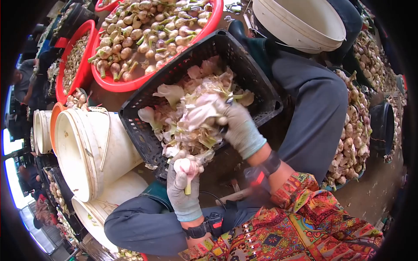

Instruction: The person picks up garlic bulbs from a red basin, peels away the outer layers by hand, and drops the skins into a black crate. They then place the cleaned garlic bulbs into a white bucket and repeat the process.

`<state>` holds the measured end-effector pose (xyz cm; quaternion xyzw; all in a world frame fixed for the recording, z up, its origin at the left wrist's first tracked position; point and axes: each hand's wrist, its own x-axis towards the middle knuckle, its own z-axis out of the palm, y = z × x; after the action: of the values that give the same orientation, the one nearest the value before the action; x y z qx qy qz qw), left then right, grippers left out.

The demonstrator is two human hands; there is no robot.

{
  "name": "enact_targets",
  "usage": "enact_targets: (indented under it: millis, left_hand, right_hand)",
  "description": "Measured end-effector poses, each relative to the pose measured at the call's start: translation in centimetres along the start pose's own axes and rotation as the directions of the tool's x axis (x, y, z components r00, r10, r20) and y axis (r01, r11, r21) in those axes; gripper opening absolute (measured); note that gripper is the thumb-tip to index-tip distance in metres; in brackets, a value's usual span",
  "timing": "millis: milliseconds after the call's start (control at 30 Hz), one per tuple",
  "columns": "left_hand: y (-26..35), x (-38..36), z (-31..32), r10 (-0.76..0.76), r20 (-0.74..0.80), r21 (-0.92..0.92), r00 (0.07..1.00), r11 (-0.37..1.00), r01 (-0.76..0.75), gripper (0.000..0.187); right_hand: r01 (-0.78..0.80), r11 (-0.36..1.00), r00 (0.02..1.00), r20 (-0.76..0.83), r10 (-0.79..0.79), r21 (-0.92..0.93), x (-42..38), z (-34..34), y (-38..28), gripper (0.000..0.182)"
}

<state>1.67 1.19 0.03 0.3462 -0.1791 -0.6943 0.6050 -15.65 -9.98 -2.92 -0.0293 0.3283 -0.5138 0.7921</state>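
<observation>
My left hand (183, 193), in a pale knit glove, is closed around a garlic bulb (186, 167) with a short green stem pointing down. The bulb is whitish pink and is held at the near edge of a black plastic crate (138, 98). My right hand (241, 130), also gloved, is over the crate and smeared by motion. Its fingers are curled around something dark that I cannot make out. Pale, papery garlic skins (174, 126) are heaped in the crate, just beyond and under both hands.
A red tub (216, 19) of garlic bulbs stands beyond the crate, with another red tub (61, 82) farther left. White buckets (89, 150) lie on their sides at the left. Another white bucket (300, 28) is at the upper right. Garlic (350, 139) is piled beside my right leg.
</observation>
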Motion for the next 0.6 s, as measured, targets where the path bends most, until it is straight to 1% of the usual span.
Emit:
enact_targets:
  millis: [33,67,100,133,167,200,233,267,300,333,367,400,433,467,500,533,567,600]
  left_hand:
    - [0.1,0.0,0.4,0.034,-0.025,-0.101,0.999,0.994,-0.037,0.056]
    - [0.2,0.2,0.9,0.038,-0.017,-0.091,0.999,0.995,-0.039,0.056]
    - [0.3,0.5,1.6,0.046,-0.111,-0.151,0.993,0.986,-0.063,0.052]
    - [0.4,0.6,2.0,0.043,-0.201,-0.208,0.979,0.974,-0.086,0.048]
    - [0.2,0.8,1.2,0.056,-0.093,-0.255,0.994,0.964,-0.078,0.044]
    - [0.2,1.0,1.1,0.069,-0.077,-0.253,0.995,0.964,-0.086,0.044]
    - [0.1,0.8,0.9,0.104,-0.096,-0.204,0.99,0.971,-0.122,0.042]
    - [0.0,0.4,0.7,0.131,-0.119,-0.153,0.984,0.977,-0.148,0.039]
    - [0.0,0.6,-0.3,0.154,-0.012,-0.119,0.988,0.981,-0.154,0.032]
    - [-0.1,0.6,0.1,0.152,-0.006,-0.119,0.988,0.981,-0.151,0.032]
    - [-0.1,0.6,0.5,0.182,-0.072,0.001,0.981,0.983,-0.182,0.03]
    - [-0.1,0.6,0.7,0.219,-0.136,0.122,0.966,0.972,-0.203,0.028]
    - [-0.2,1.0,0.1,0.272,-0.079,0.257,0.959,0.935,-0.244,0.031]
    - [-0.5,1.0,0.0,0.262,-0.083,0.261,0.961,0.937,-0.233,0.031]
    - [-0.6,0.9,0.3,0.281,-0.109,0.356,0.953,0.906,-0.226,0.032]
    - [-0.7,0.9,0.4,0.3,-0.132,0.448,0.945,0.868,-0.213,0.034]
    - [-0.8,1.0,0.5,0.286,-0.124,0.475,0.95,0.858,-0.196,0.034]
    - [-0.9,1.1,0.5,0.27,-0.129,0.474,0.954,0.862,-0.179,0.034]
  right_hand:
    - [0.084,0.978,0.996,-0.005,-0.086,-0.189,0.3,-0.2,-1.0,0.022]
    - [0.092,0.979,0.996,0.003,-0.093,-0.181,0.8,-0.1,-0.7,0.022]
    - [0.371,0.485,0.884,0.142,-0.444,-0.792,1.0,0.4,-0.3,0.026]
    - [0.319,-0.342,0.694,0.463,-0.551,-0.884,0.9,0.7,-0.1,0.035]
    - [0.277,-0.281,0.768,0.387,-0.51,-0.919,0.0,0.7,0.1,0.047]
    - [0.27,-0.227,0.792,0.35,-0.501,-0.936,-1.2,1.3,0.1,0.041]
    - [0.359,-0.111,0.851,0.374,-0.369,-0.927,-1.8,1.4,0.3,0.037]
    - [0.416,0.023,0.887,0.401,-0.228,-0.909,-2.6,1.4,0.6,0.033]
    - [0.407,0.154,0.913,0.394,-0.106,-0.9,-3.8,2.2,0.5,0.03]
    - [0.378,0.279,0.917,0.398,0.016,-0.883,-4.8,3.1,0.6,0.028]
    - [0.446,0.186,0.893,0.449,-0.028,-0.875,-4.5,2.6,1.7,0.03]
    - [0.41,0.122,0.911,0.412,-0.009,-0.904,-4.7,2.9,1.6,0.032]
    - [0.378,0.12,0.925,0.381,0.006,-0.918,-4.6,3.0,1.3,0.032]
    - [0.34,0.121,0.938,0.345,0.023,-0.933,-4.5,3.0,1.2,0.031]
    - [0.326,0.13,0.943,0.331,0.024,-0.936,-4.5,3.1,0.8,0.031]
    - [0.309,0.097,0.947,0.316,0.064,-0.946,-4.5,3.2,0.3,0.027]
    - [0.294,0.062,0.949,0.299,0.105,-0.954,-4.5,3.3,0.0,0.024]
    - [0.277,0.067,0.953,0.283,0.104,-0.959,-4.4,3.3,-0.1,0.024]
